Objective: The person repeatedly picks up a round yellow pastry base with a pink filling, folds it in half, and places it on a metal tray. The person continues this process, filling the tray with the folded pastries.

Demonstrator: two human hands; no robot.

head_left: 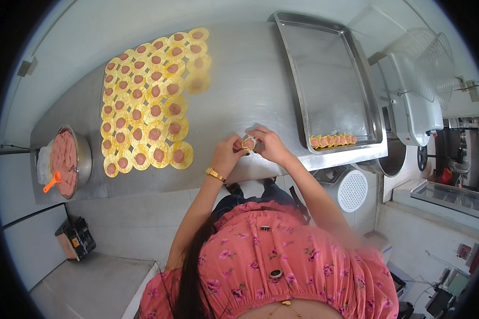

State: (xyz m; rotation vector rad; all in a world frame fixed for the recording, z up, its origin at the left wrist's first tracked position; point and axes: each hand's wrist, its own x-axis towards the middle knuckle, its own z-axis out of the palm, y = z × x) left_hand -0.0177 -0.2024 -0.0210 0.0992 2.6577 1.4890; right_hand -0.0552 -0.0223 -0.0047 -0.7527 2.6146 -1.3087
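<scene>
Coral-pink flower-printed fabric blouse (282,244): worn by the person; nearest the camera.
Small round yellow-and-pink filled wrapper (248,143): between both hands, over the near edge of the table; resting or lifted, cannot tell. Probably worked there for short reach.
Left hand (228,154): fingers drawn together, clamped on the wrapper's left side.
Right hand (272,147): fingers bent over and clamped on its right side; two-sided hold likely because the piece is soft.
Brushed stainless-steel table (244,74): carries the stock, beneath the hands.
Deep rectangular grey metal tray (332,74): along the table's right end, presumably within the right hand's reach.
Short row of yellow-edged pink filled pieces (332,140): along the tray's near edge, side by side, perhaps to prop one another.
Grid of thin round yellow wrappers with pink dollops (138,94): left half of the table, far edge to near edge; some at its right side blurred.
Round silver metal bowl (85,157): table's left end; holds smooth pink paste (64,154) and bright-orange plastic spoon (53,182), seemingly parked handle outward for grasping.
</scene>
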